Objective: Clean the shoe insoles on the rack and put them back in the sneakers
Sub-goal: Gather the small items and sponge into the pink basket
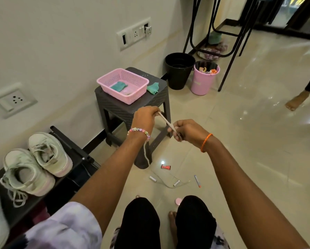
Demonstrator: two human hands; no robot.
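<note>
Sneakers (37, 162) sit on rack (75, 151); both hands pinch a taut shoelace (166, 122).

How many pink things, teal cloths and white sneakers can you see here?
Pink things: 2, the basket and the bin
Teal cloths: 2, one in the basket, one on the stool
White sneakers: 2
Total: 6

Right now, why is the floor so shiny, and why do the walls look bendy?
In the head view, room light bounces off the glossy floor tiles, making white glare patches and one bright spot near the stool. The wide-angle lens curves the wall and stretches the edges; the sneakers look slightly soft.
</note>
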